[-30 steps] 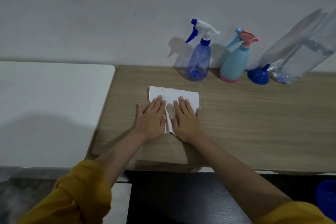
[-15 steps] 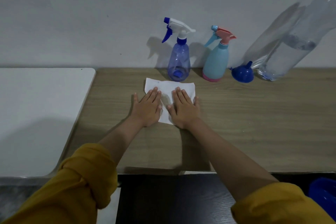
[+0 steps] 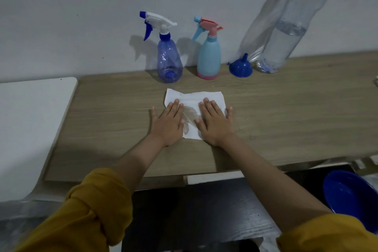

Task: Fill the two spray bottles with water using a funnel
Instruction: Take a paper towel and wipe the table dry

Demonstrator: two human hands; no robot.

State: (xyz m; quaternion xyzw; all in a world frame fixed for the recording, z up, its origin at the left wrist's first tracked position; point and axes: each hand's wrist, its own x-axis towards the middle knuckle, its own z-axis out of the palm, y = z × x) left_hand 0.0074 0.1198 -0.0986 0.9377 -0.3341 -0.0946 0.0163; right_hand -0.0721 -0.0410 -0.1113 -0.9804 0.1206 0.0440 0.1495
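Both my hands, left hand and right hand, lie flat and empty on the paper towel; the spray bottles look light and slippery, best taken around the neck.

Single head-worn view; forward and down, close over the wooden tabletop.

No readable text anywhere.

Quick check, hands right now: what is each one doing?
Left hand: open, flat, palm down on the paper towel, holding nothing.
Right hand: open, flat on the same towel, holding nothing.
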